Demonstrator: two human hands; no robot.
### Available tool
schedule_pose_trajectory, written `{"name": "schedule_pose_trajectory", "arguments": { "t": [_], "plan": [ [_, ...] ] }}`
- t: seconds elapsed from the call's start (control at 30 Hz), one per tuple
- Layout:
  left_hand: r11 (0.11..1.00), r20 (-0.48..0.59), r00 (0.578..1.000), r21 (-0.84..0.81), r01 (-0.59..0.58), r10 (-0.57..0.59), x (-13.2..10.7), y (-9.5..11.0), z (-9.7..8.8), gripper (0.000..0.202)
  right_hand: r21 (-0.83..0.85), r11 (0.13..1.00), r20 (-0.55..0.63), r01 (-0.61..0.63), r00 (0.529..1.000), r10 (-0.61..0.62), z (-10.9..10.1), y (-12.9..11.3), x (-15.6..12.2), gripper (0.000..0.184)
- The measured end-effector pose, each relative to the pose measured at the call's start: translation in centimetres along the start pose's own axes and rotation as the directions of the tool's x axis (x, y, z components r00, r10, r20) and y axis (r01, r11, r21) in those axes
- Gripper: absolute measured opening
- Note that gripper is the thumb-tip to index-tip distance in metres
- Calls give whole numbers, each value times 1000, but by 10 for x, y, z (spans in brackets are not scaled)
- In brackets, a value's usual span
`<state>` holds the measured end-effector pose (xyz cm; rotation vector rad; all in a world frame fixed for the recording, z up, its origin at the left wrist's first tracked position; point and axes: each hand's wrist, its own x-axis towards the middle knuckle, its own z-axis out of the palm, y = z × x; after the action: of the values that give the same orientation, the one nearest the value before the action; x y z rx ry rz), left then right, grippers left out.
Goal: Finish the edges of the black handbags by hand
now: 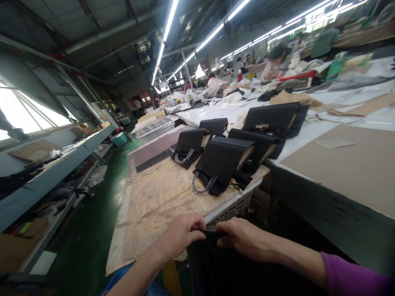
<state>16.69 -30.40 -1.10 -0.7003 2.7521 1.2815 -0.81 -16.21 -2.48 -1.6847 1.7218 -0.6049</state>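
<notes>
Low in the view, my left hand (189, 235) pinches the upper edge of a black piece of material (212, 263), thumb and fingers closed. My right hand (243, 237) grips the same edge a little to the right, and a short stretch of it shows between the hands. The rest of the piece hangs down into shadow, so its kind cannot be made out. Beyond my hands, several black handbags lie on the tables. The nearest handbag (226, 158) and a smaller handbag (189, 144) have handles wrapped in clear plastic. Another handbag (271, 117) shows a gold-coloured clasp.
A worn wooden board (148, 205) tops the near table, with a perforated basket (236, 209) below its right edge. At right, a beige sheet (336, 160) covers part of a long white table. Shelving (61, 176) lines the left aisle. People work farther back.
</notes>
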Motion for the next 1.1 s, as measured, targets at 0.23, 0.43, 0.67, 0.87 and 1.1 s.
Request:
{"name": "schedule_pose_trajectory", "arguments": {
  "t": [0.23, 0.43, 0.67, 0.87, 1.1],
  "plan": [
    [953, 27, 991, 270, -135, 132, 7, 21, -5, 7, 51, 999, -19, -2, 1000, 3, -5, 5, -8, 9],
    [891, 72, 982, 413, -190, 176, 12, 30, -1, 7, 83, 997, -45, -4, 999, 8, -6, 11, -15, 10],
    [826, 100, 978, 524, -207, 182, 13, 44, 1, 8, 85, 996, -73, 0, 997, 7, -4, 13, -22, 9],
    [775, 132, 974, 590, -227, 184, 12, 58, 1, 10, 74, 997, -92, 17, 996, -10, -6, 9, -28, 10],
    [723, 173, 972, 651, -233, 158, 5, 64, 1, 9, 77, 997, -105, 22, 994, -14, -3, 7, -28, 13]
  ]
}}
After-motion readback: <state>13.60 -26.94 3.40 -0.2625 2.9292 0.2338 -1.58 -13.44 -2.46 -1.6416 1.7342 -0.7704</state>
